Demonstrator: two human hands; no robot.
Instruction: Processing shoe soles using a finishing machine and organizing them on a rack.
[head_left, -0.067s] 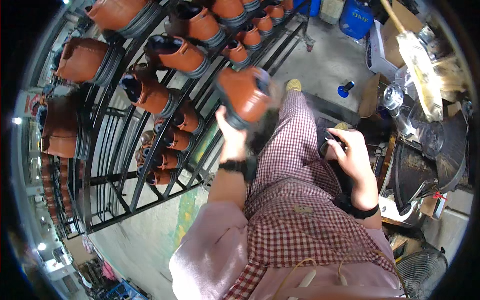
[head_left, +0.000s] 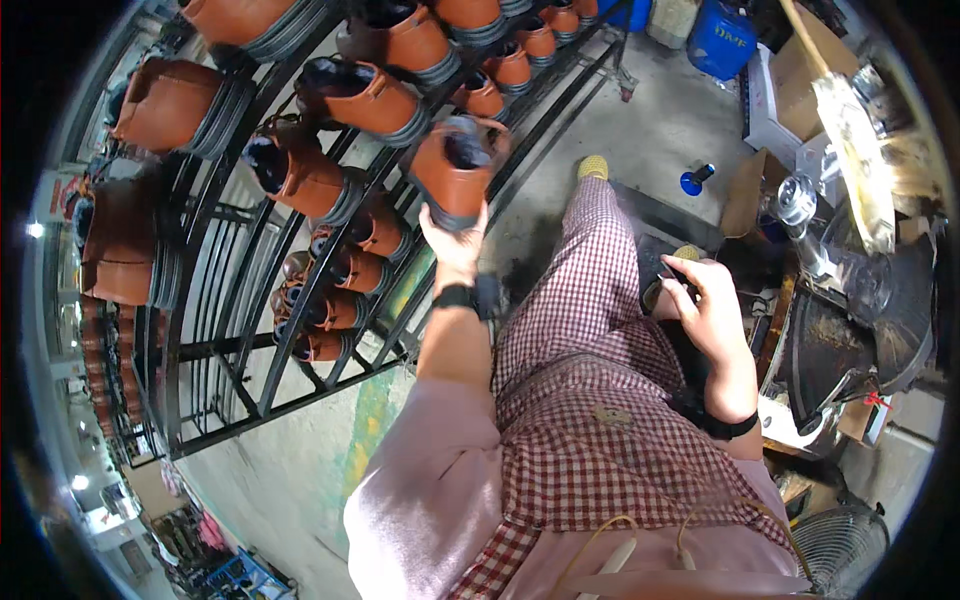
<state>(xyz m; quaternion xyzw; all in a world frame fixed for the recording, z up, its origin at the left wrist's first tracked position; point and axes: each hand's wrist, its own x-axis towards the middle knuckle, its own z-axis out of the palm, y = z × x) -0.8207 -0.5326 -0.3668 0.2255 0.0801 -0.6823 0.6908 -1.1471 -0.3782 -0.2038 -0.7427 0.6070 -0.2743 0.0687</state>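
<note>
A brown leather shoe (head_left: 450, 180) with a dark sole rests on my left hand (head_left: 455, 240). My fingers close round its underside. Its dark opening faces up, and a loop of leather sticks out at its right. The shoe is beside the black metal rack (head_left: 262, 395), in front of its shelves of similar brown shoes (head_left: 365, 100). My right hand (head_left: 710, 305) is over my right leg, with thumb and forefinger pinched together. A small dark thing shows at their tips, too little of it to name.
On the floor ahead stand a small blue-based object (head_left: 695, 180) and a blue drum (head_left: 720, 42). To the right is a machine with a dark hood (head_left: 835, 320), cardboard boxes (head_left: 755, 190) beyond it, and a fan (head_left: 840, 550) close by me.
My left hand has moved the shoe left, closer to the rack, and turned it so its opening faces up more. My right hand has hardly moved.
</note>
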